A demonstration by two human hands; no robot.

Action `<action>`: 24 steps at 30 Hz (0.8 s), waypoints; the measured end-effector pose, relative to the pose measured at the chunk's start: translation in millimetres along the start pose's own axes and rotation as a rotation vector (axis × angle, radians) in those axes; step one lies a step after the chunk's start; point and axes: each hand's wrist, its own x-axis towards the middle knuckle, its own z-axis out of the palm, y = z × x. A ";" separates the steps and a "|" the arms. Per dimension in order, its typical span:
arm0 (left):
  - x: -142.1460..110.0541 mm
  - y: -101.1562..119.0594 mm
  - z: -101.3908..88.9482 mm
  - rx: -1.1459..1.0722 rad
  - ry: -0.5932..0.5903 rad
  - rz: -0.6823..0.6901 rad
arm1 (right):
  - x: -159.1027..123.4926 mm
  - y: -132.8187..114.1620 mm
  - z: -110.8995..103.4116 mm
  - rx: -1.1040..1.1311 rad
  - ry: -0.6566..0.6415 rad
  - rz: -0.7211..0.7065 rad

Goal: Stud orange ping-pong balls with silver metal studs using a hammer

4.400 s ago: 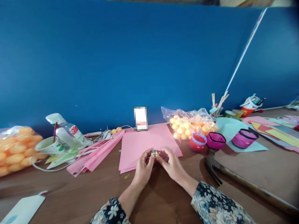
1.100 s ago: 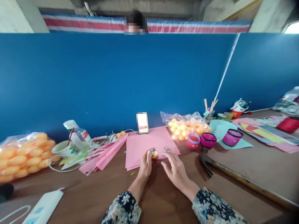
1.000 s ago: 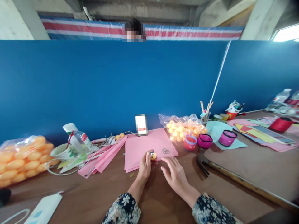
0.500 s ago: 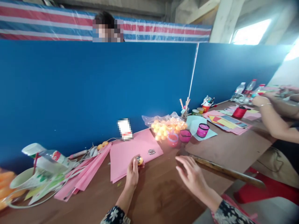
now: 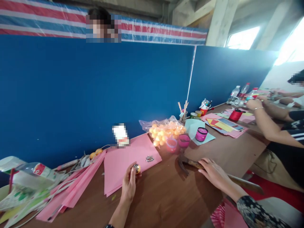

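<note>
My left hand [image 5: 129, 183] is closed round a small orange ball [image 5: 137, 168] with shiny silvery bits on its upper side. It is raised beside the near edge of some pink paper sheets [image 5: 123, 171]. On that paper lies a small cluster of silvery beads [image 5: 149, 158]. To the right, my right hand [image 5: 215, 174] is on the wooden handle of a claw hammer [image 5: 193, 163], close to the head. The handle passes between its fingers and thumb, and the hand hides part of it. The hammer lies on the brown table [image 5: 166, 196].
A bag of orange balls [image 5: 163, 131], a red cup [image 5: 171, 144] and two magenta fabric rings [image 5: 201, 134] stand behind the hammer. Pink strips [image 5: 78, 186] and a tilted plastic bottle [image 5: 33, 169] are at left. A co-worker's arm [image 5: 266, 123] rests at the right.
My right hand has left the beads and moved right onto the hammer handle. The left hand keeps the ball, which both hands held earlier. The view has swung right, bringing co-workers in.
</note>
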 end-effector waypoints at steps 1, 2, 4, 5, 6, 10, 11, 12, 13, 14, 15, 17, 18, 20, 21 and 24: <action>-0.5 1.0 0.0 -0.006 -0.005 0.010 | 0.3 -2.4 -1.4 -0.002 0.003 -0.007; -0.8 1.8 0.1 -0.020 -0.009 0.017 | 0.0 -4.5 -2.9 -0.011 -0.003 -0.005; -1.0 2.2 0.3 -0.064 -0.016 0.024 | -2.7 -7.1 -4.8 -0.032 -0.039 0.024; -0.9 2.0 0.6 -0.096 -0.014 0.027 | -5.1 -7.6 -4.9 -0.032 -0.062 0.045; -0.7 1.7 0.8 -0.130 -0.010 0.029 | -8.1 -8.0 -4.6 -0.018 -0.082 0.066; 0.6 1.5 0.9 -0.239 0.029 0.033 | -21.5 -18.4 -2.5 0.215 -0.115 0.180; 0.9 2.2 0.4 -0.237 0.027 0.034 | -24.3 -26.0 -3.5 0.307 -0.122 0.231; 1.0 3.1 -0.5 -0.240 0.017 0.035 | -26.6 -36.2 -5.8 0.410 -0.129 0.291; 1.0 4.1 -1.5 -0.241 -0.003 0.032 | -28.3 -48.7 -9.4 0.526 -0.144 0.329; 1.0 5.0 -2.7 -0.239 -0.033 0.031 | -29.4 -63.2 -14.1 0.640 -0.188 0.339; 0.8 5.8 -3.9 -0.239 -0.052 0.039 | -29.7 -78.8 -19.6 0.742 -0.246 0.322; 0.4 6.5 -5.9 -0.235 -0.086 0.044 | -28.7 -109.9 -30.6 0.946 -0.330 0.272; 0.3 6.5 -6.7 -0.241 -0.091 0.044 | -27.6 -123.8 -34.9 1.018 -0.342 0.241; 0.2 6.2 -7.8 -0.257 -0.094 0.042 | -25.5 -145.1 -38.7 1.137 -0.417 0.186; 0.3 6.0 -8.3 -0.263 -0.096 0.039 | -24.8 -152.3 -37.7 1.165 -0.444 0.166; 1.1 5.7 -9.6 -0.257 -0.113 0.022 | -24.9 -163.7 -24.4 1.105 -0.377 0.146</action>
